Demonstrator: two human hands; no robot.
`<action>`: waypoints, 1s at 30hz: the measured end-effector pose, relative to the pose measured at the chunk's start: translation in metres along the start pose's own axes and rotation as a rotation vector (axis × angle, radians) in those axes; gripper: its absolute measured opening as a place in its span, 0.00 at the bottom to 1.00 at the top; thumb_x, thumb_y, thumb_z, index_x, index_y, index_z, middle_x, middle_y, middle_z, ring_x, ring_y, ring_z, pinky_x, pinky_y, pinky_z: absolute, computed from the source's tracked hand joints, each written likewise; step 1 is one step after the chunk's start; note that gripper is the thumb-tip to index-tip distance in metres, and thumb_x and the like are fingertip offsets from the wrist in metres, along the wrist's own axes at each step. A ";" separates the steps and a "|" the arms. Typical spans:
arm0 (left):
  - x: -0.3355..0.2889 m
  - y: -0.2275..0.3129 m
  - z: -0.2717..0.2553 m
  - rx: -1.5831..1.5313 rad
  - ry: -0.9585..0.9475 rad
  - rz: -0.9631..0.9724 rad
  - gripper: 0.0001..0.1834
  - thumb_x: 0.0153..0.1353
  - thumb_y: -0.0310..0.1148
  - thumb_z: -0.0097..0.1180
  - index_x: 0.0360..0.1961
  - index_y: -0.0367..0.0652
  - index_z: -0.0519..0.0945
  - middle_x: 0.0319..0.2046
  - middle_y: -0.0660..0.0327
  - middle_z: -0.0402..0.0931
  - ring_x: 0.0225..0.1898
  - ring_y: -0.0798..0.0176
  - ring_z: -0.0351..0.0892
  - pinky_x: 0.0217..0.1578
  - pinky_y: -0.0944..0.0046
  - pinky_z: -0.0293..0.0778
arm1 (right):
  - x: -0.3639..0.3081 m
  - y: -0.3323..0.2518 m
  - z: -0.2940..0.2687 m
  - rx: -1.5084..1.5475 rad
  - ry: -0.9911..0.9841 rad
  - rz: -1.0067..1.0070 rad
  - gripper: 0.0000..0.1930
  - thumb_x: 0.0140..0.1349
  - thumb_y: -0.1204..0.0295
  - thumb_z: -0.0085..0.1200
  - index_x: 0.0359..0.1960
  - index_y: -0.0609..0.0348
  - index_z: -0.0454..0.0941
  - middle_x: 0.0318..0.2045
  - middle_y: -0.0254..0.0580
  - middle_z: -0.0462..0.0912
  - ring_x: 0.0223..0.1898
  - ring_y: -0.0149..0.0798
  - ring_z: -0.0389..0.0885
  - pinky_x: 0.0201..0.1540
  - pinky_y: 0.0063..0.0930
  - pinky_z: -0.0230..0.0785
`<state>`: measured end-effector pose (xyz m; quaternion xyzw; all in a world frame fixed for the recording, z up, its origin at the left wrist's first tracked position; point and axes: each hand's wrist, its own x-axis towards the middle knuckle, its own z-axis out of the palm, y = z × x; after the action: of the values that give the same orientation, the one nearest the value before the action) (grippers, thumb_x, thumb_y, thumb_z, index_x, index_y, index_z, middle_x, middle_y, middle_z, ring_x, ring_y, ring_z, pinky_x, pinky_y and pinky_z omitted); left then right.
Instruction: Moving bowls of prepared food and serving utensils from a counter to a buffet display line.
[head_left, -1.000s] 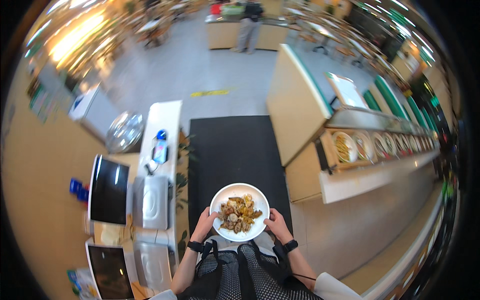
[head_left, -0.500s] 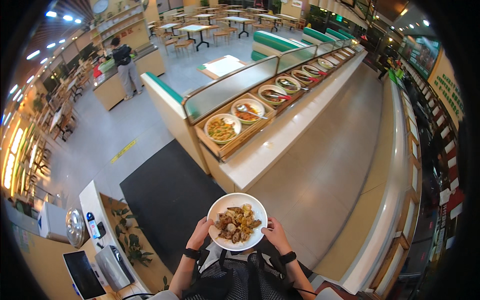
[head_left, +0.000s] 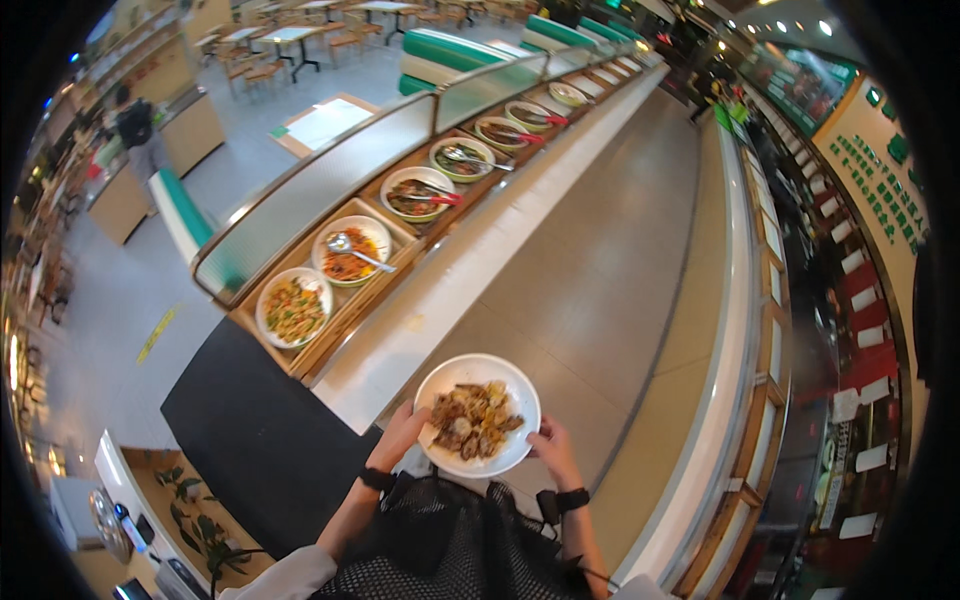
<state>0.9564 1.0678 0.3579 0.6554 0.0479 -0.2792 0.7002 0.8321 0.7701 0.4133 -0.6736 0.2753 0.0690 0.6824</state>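
Observation:
Between my two hands is a white plate point(head_left: 430, 375), held level in front of my body. Browned chunks of food and yellowish pieces point(head_left: 474, 418) are heaped in its middle. My left hand point(head_left: 402, 436) grips the left rim, thumb over the edge. At the right rim, my right hand point(head_left: 552, 446) is closed on the plate too. The fingers beneath the plate are hidden. Beyond it on the left runs a counter, where the nearest bowls hold shredded food point(head_left: 294, 308) and an orange-red dish point(head_left: 350, 250) with a metal spoon point(head_left: 360, 252) lying in it.
Several more bowls, some with red-handled utensils, line the counter behind a glass guard point(head_left: 330, 205). A second long counter point(head_left: 690, 440) curves along my right. The tiled aisle point(head_left: 560, 300) lies between them. A dark mat point(head_left: 250, 430) and potted plants point(head_left: 205, 525) are at lower left. A person point(head_left: 135, 125) stands far left.
My view has turned right and moved closer to the food counter, so the bowls sit farther left and nearer. The plate stays in both hands.

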 end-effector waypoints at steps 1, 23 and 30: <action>0.021 0.011 0.011 0.062 -0.042 0.014 0.23 0.59 0.40 0.52 0.45 0.27 0.77 0.35 0.54 0.79 0.37 0.62 0.79 0.38 0.62 0.74 | 0.010 -0.015 -0.010 0.029 0.046 -0.016 0.25 0.58 0.78 0.55 0.59 0.67 0.72 0.43 0.49 0.84 0.39 0.42 0.87 0.37 0.37 0.86; 0.336 0.214 0.264 0.174 0.054 -0.172 0.21 0.61 0.37 0.49 0.46 0.29 0.79 0.38 0.54 0.82 0.38 0.62 0.79 0.42 0.62 0.74 | 0.360 -0.171 -0.256 0.108 -0.081 0.029 0.23 0.58 0.76 0.56 0.56 0.67 0.72 0.43 0.49 0.84 0.39 0.37 0.86 0.37 0.31 0.82; 0.417 0.235 0.327 -0.010 0.271 -0.182 0.20 0.63 0.37 0.47 0.51 0.35 0.76 0.41 0.60 0.79 0.38 0.66 0.79 0.39 0.66 0.76 | 0.504 -0.227 -0.317 -0.045 -0.248 -0.046 0.23 0.59 0.75 0.58 0.57 0.68 0.72 0.42 0.49 0.84 0.39 0.37 0.86 0.38 0.30 0.81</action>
<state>1.3157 0.6183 0.4314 0.6766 0.2027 -0.2502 0.6622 1.2707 0.3079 0.3956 -0.6811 0.1718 0.1421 0.6974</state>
